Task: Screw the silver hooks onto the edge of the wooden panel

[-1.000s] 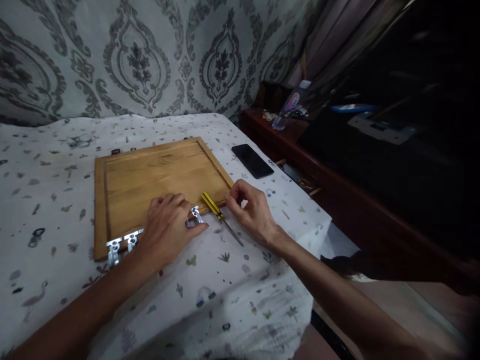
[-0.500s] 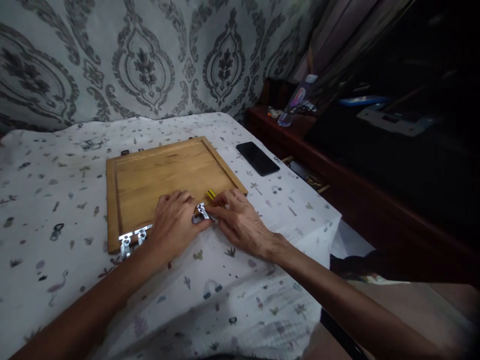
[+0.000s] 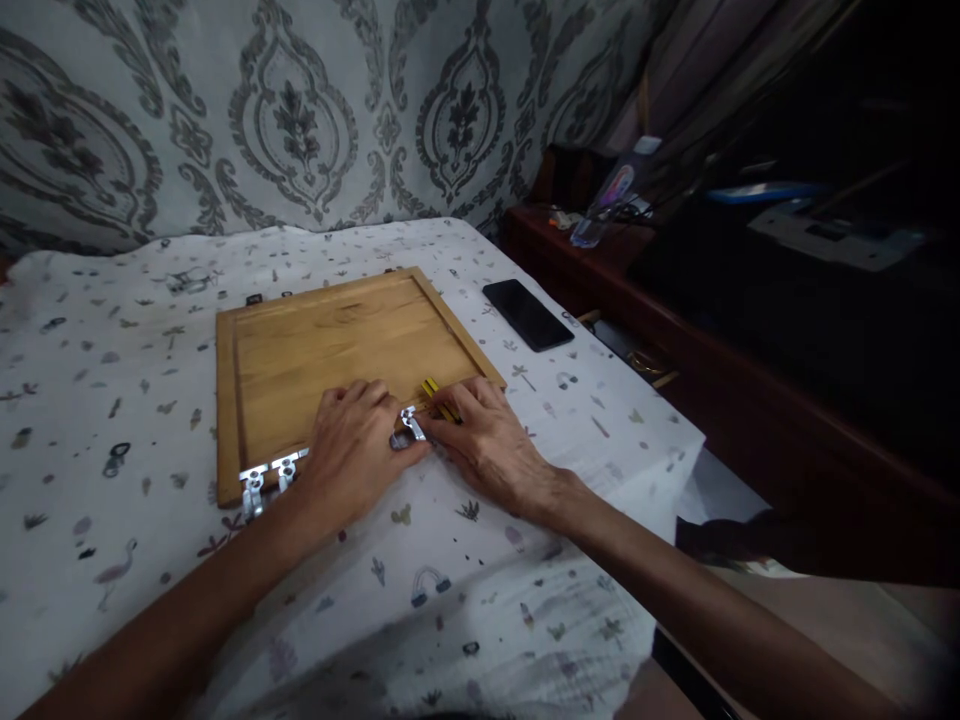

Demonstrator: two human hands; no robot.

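Observation:
A wooden cabinet door [image 3: 337, 340] lies flat on the patterned cloth, its raised frame facing up. My left hand [image 3: 356, 435] rests over its near edge, fingers curled and thumb against a silver metal hinge [image 3: 409, 424]. Close by on the right, my right hand [image 3: 484, 440] is closed around a yellow-and-black striped stick [image 3: 441, 398], pencil-like, with its lower end hidden by the fingers. The fingertips of the right hand are near the hinge; whether they touch it I cannot tell. Two more hinges [image 3: 268, 478] are at the door's near left corner, partly behind my left forearm.
A black phone [image 3: 528, 314] lies on the cloth right of the door. Beyond the cloth's edge stands a dark red wooden piece of furniture [image 3: 705, 375] with a clear bottle [image 3: 611, 195] on it. A patterned wall covering [image 3: 322, 110] rises behind.
The view has shifted slightly. More of the striped stick shows, and it tilts differently in my right hand. My left hand stays at the hinge.

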